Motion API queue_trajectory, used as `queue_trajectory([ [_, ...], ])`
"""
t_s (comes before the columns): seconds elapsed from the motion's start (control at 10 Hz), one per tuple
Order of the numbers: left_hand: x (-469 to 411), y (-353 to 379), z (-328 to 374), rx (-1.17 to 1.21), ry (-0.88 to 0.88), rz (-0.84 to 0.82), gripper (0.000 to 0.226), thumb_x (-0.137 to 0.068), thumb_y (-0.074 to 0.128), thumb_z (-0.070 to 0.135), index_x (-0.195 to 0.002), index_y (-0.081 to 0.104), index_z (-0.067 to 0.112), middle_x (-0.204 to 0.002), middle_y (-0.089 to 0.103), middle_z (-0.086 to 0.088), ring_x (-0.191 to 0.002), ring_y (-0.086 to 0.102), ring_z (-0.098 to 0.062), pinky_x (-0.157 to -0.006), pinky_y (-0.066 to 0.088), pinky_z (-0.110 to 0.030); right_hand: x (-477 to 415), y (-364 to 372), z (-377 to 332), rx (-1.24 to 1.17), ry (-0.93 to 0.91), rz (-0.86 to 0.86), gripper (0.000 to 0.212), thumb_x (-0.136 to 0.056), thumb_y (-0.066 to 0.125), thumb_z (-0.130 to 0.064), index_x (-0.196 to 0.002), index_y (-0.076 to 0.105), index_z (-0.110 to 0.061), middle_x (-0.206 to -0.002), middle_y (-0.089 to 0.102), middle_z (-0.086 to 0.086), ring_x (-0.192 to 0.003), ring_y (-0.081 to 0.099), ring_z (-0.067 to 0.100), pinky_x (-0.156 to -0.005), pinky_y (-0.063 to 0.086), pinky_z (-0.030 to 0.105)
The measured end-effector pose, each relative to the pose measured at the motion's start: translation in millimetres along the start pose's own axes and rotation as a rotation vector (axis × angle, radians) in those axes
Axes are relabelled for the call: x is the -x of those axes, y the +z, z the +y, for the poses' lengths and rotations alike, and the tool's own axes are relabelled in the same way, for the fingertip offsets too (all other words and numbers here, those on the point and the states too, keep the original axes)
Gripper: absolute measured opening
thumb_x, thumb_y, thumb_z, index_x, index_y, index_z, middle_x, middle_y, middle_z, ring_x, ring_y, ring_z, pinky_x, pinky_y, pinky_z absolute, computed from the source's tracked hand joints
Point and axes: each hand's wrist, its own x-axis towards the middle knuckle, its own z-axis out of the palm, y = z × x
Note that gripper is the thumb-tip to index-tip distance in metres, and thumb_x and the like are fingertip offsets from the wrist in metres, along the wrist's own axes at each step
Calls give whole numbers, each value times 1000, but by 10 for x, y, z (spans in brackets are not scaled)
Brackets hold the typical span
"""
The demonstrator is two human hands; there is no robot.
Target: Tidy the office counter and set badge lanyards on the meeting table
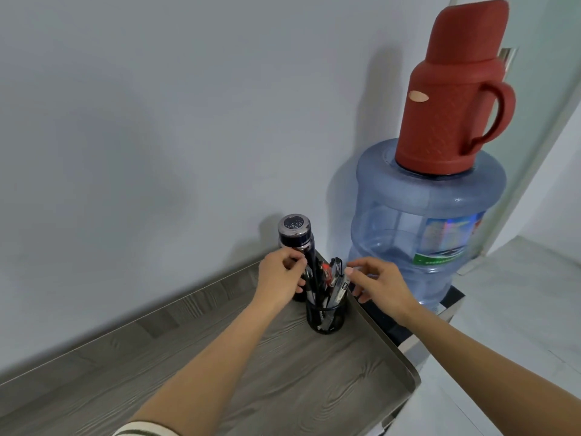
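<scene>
A black mesh pen cup stands near the right end of the grey wood-grain counter, filled with several pens. Behind it stands a dark flask with a silver cap. My left hand reaches in from the left, its fingers curled and pinching the top of a pen in the cup, close to the flask. On the other side, my right hand has its thumb and forefinger pinching the top of a grey pen. No lanyards are in view.
A blue water-dispenser bottle stands just right of the counter, with a red thermos jug on top of it. The white wall runs along the counter's back edge. The counter's right edge lies just past the cup.
</scene>
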Motion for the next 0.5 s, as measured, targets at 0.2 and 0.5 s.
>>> queue_trajectory([
  [0.2,-6,34,-106,-70,-27,-34,12,-92,60,3,-94,69,11,-77,66,1,-61,64,-11,-56,56,-20,-174,139,-17,-30,37,37,19,-93,65,-16,-110,68,-8,-88,68,13,-65,69,20,-63,61,34],
  [0.5,85,-153,-258,-107,12,-64,26,-89,62,3,-112,65,15,-84,66,2,-71,65,-14,-59,56,-26,-157,92,-89,416,-133,129,28,-92,64,-36,-117,68,-22,-97,68,-7,-82,63,7,-79,55,31],
])
